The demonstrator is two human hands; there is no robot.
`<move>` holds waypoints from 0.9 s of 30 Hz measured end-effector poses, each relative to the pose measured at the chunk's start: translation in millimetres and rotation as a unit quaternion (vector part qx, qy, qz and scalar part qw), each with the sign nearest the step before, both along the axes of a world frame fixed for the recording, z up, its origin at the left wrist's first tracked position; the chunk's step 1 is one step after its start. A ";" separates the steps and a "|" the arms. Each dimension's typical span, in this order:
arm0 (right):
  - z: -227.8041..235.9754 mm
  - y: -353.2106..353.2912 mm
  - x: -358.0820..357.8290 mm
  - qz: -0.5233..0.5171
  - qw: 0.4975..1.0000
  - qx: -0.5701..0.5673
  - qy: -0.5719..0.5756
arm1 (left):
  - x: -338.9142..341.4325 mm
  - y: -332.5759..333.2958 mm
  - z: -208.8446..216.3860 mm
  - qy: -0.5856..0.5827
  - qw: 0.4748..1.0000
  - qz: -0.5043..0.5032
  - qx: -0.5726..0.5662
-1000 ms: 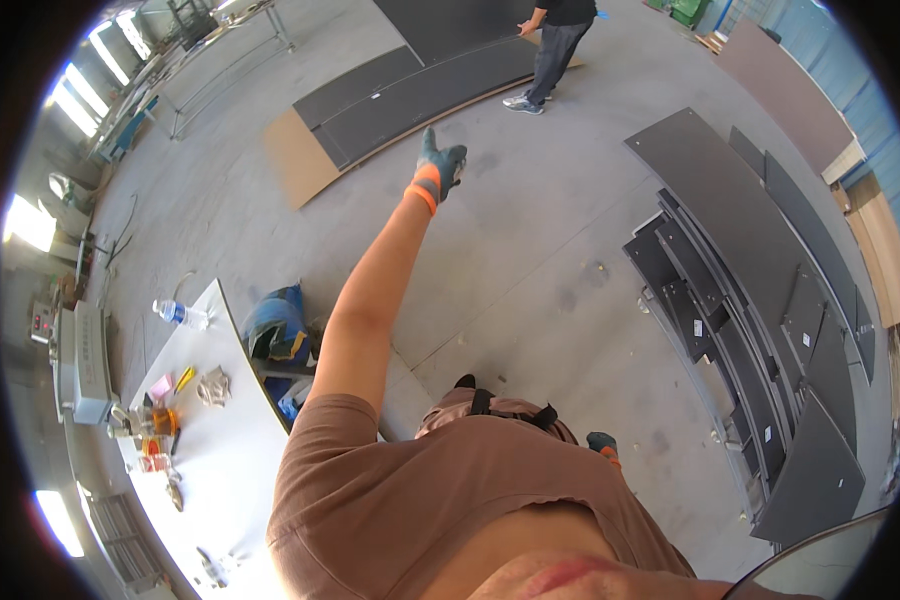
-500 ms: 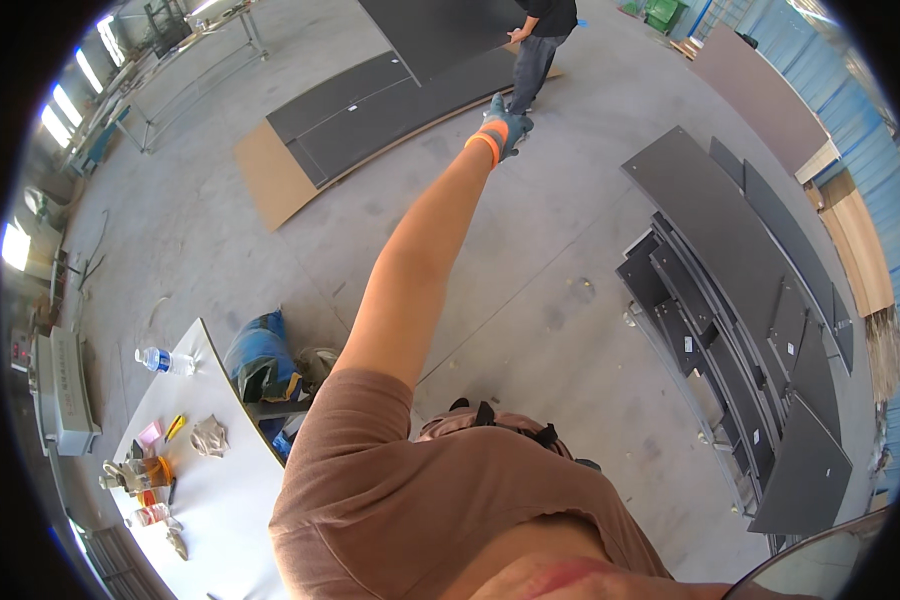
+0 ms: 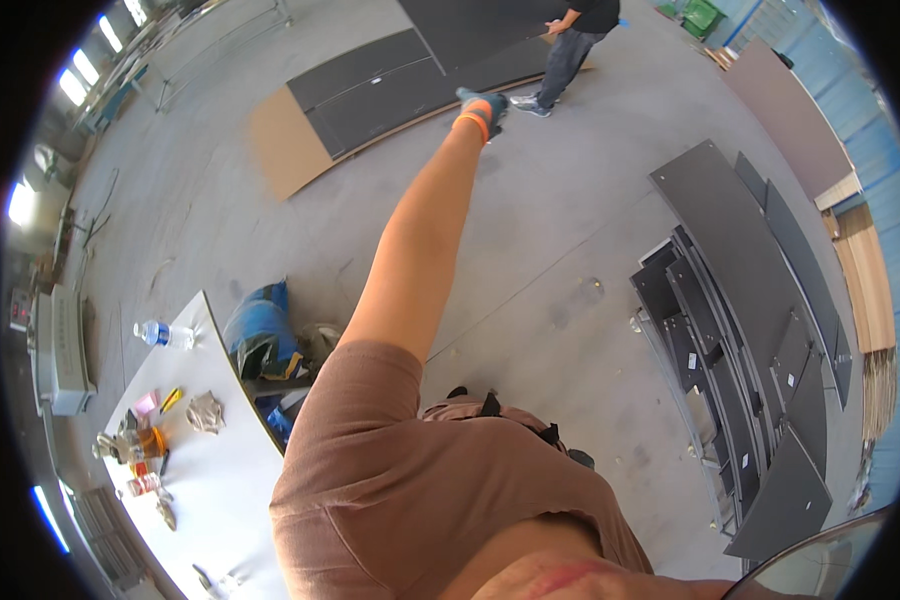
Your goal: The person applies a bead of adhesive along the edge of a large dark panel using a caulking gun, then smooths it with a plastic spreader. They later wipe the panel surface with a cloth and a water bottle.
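Note:
My left arm reaches straight out ahead, and my left hand, in a grey-blue work glove with an orange cuff, is at its end. The glove's fingers look apart, with nothing visible in them. In the picture it overlaps the near edge of dark grey panels lying on a brown sheet; whether it touches them I cannot tell. Beyond, a co-worker in dark clothes has a hand on a large dark panel raised over the others. My right hand is out of the picture.
At the right, a metal cart carries stacked dark panels. A white table at the lower left holds a water bottle, a yellow cutter and a crumpled cloth. A blue sack stands beside it.
The view has swung, so the panels and co-worker sit further right in the picture. My outstretched left hand has shifted left, off the co-worker's legs, which now show down to the shoes.

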State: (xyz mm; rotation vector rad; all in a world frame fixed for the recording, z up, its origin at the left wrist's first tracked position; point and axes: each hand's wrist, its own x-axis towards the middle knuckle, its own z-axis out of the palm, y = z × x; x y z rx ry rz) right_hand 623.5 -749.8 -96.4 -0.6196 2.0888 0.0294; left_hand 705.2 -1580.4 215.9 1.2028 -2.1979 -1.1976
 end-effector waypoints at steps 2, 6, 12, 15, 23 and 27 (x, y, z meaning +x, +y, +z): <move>-1.6 -6.3 -2.7 0.014 1.000 0.002 -0.003 | 46.3 -40.5 -43.5 0.179 0.942 0.140 0.247; -9.5 -24.5 3.5 0.042 0.999 -0.002 -0.016 | 136.4 -107.2 -63.9 0.293 0.791 0.244 0.478; -2.9 -8.6 12.7 0.076 0.997 0.009 -0.002 | 91.2 -53.3 -56.4 0.125 0.950 0.239 0.155; 1.5 -23.2 18.1 0.222 0.973 -0.036 0.051 | 57.3 23.2 -62.9 0.267 0.960 0.034 0.079; 62.8 11.6 13.8 0.218 0.858 -0.279 0.373 | -53.4 478.8 -134.8 0.147 0.728 -0.076 0.665; 220.1 -17.2 -1.5 -0.447 0.805 -0.388 -0.033 | -76.5 599.7 -151.9 0.145 0.685 -0.181 0.690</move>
